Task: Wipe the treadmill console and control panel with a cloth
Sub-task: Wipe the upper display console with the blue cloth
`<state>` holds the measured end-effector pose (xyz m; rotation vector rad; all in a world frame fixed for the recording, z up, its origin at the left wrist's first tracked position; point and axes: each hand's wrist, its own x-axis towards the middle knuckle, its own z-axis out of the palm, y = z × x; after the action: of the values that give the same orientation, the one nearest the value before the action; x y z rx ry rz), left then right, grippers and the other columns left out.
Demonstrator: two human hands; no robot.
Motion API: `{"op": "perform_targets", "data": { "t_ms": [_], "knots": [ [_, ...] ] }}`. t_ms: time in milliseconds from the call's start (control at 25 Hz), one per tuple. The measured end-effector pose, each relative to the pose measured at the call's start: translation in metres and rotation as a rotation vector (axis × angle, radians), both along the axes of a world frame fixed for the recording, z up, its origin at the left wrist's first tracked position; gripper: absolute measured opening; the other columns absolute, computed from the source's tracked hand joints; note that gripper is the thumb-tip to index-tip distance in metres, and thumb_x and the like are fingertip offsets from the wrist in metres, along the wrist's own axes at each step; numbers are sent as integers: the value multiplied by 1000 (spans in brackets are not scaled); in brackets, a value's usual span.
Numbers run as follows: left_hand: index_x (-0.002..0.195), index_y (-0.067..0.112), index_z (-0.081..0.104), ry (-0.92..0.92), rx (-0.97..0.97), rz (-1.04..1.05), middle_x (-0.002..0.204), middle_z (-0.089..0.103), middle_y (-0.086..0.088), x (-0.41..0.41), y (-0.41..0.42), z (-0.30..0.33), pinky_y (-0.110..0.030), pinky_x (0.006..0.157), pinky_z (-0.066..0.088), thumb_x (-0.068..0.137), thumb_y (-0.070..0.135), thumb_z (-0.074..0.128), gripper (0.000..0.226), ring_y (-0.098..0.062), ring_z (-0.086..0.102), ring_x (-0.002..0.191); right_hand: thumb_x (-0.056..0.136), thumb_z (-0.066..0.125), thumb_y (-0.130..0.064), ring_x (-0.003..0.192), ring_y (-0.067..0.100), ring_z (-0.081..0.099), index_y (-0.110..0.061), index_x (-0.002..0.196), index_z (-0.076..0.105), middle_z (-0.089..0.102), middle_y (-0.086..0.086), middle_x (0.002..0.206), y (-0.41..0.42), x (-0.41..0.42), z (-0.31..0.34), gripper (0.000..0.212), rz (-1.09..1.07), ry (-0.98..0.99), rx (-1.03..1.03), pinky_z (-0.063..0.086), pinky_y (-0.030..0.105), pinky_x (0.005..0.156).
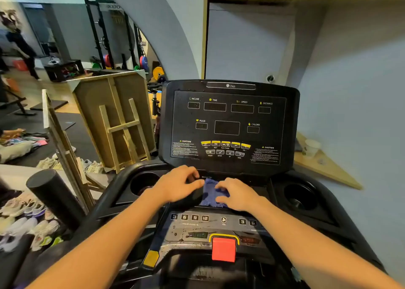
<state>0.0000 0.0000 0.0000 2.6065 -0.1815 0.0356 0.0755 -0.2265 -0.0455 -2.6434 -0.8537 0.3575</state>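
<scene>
The black treadmill console (228, 122) stands upright ahead, with dark display windows and a row of yellow buttons. Below it lies the control panel (210, 225) with numbered keys, a fan button and a red stop key (223, 249). A blue cloth (211, 193) lies bunched on the flat ledge between console and panel. My right hand (237, 193) presses on the cloth's right side, fingers bent over it. My left hand (179, 184) rests beside the cloth's left edge on a black block on the ledge, fingers curled; whether it touches the cloth I cannot tell.
Round cup holders sit at the left (144, 182) and right (300, 196) of the ledge. A paper cup (311, 148) stands on a wooden corner shelf at the right. Wooden frames (118, 122), a black foam roller (54, 199) and several shoes crowd the left side.
</scene>
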Motion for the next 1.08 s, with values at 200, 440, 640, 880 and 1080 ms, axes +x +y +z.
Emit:
{"op": "perform_targets", "data": {
  "t_ms": [200,440,640,880,1080],
  "knots": [
    [112,28,58,93,144,-8,104,55,6,-14,8,-30,-38,84,52,92,61,45,41,-12,56,93,90,73,-46,113,25,60,-22,139,60,61,5,131,16,-3,-14,56,-132,22,-68,52,42,95],
    [112,33,57,57,100,-35,108,55,11,-12,20,-44,-32,85,51,93,61,45,36,-5,56,93,87,75,-23,103,26,68,-16,118,73,71,7,115,41,-6,-14,32,-242,-10,-162,54,35,87],
    [105,43,52,28,64,-67,103,54,17,-13,35,-45,-27,85,50,90,63,43,27,0,56,92,97,65,-14,108,34,69,-10,117,73,71,14,115,51,-8,-21,22,-342,-20,-274,59,45,92],
    [102,41,56,-9,11,-56,98,56,18,-8,51,-28,-19,77,46,93,59,47,22,0,57,88,102,58,-15,85,12,56,-26,87,60,49,-6,93,30,-20,-7,19,-499,11,207,41,23,75],
    [95,42,58,-77,-100,-42,97,63,14,18,54,-8,-24,84,48,94,47,56,6,-1,59,90,100,58,-11,87,21,65,-15,82,68,69,10,88,-5,4,26,22,-763,278,749,51,35,81]
  ]
}}
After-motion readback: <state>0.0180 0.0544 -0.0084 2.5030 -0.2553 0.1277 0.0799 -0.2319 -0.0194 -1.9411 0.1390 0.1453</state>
